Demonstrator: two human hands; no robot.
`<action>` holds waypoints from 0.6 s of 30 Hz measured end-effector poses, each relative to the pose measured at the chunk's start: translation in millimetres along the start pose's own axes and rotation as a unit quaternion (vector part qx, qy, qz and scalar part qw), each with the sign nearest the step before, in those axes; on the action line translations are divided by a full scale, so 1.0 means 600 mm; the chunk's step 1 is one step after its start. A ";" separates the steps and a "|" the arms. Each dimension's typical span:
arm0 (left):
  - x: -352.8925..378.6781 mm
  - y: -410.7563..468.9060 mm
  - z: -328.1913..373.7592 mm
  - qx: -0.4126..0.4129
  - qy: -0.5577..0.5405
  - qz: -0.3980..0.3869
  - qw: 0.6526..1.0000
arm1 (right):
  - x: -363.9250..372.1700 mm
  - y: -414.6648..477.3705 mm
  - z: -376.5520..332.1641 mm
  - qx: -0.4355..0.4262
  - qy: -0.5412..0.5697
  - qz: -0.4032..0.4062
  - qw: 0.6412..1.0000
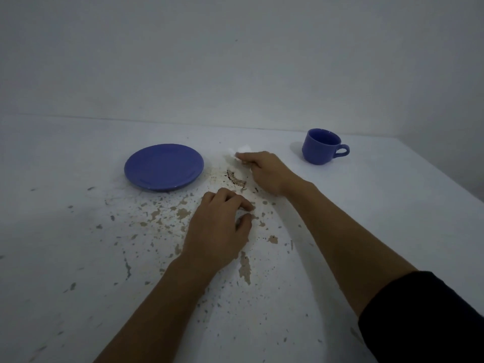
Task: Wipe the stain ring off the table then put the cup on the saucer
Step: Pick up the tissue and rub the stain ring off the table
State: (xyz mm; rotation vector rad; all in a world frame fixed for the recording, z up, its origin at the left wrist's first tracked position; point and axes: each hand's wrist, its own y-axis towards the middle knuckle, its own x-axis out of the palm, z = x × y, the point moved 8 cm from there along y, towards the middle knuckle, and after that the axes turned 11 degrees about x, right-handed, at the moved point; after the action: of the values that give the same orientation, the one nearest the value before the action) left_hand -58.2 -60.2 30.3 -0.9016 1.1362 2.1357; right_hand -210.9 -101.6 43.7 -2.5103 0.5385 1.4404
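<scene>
The right hand (264, 171) was closed around a wad of white tissue (239, 150), pressed to the table (78, 244) just beyond a dark stain arc (235, 178). The left hand (218, 229) rested nearer, fingers curled and empty. The saucer (163, 167) lay left of the stain, the cup (320, 146) upright well to the right. The white tabletop was chipped and flecked with brown, against a bare pale wall (235, 61); most of the tissue hid under the fingers.

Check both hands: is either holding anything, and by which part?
The right hand pinches a white tissue in its fingers, bunched, one end sticking out. The left hand holds nothing visible.
</scene>
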 end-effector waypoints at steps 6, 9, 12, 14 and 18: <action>0.002 0.001 -0.001 0.004 0.005 0.004 1.000 | 0.047 -0.026 -0.035 -0.053 -0.048 -0.038 0.997; -0.002 0.000 0.000 0.007 0.000 0.009 1.000 | 0.029 -0.031 -0.022 -0.050 -0.039 -0.063 0.996; -0.001 0.000 -0.001 0.008 -0.001 0.009 1.000 | 0.000 -0.018 -0.006 -0.025 0.002 -0.022 0.999; -0.001 0.000 0.001 0.010 0.002 0.008 1.000 | 0.008 -0.014 -0.008 -0.016 0.009 -0.017 1.000; 0.001 -0.001 0.000 0.007 0.008 0.012 1.000 | 0.049 -0.023 -0.025 -0.053 -0.045 -0.064 0.996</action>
State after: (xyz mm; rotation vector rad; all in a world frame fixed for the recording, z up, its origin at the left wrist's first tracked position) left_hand -57.9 -59.9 29.5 -0.9047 1.1745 2.1412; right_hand -179.9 -100.2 26.1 -2.4933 0.2883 1.5611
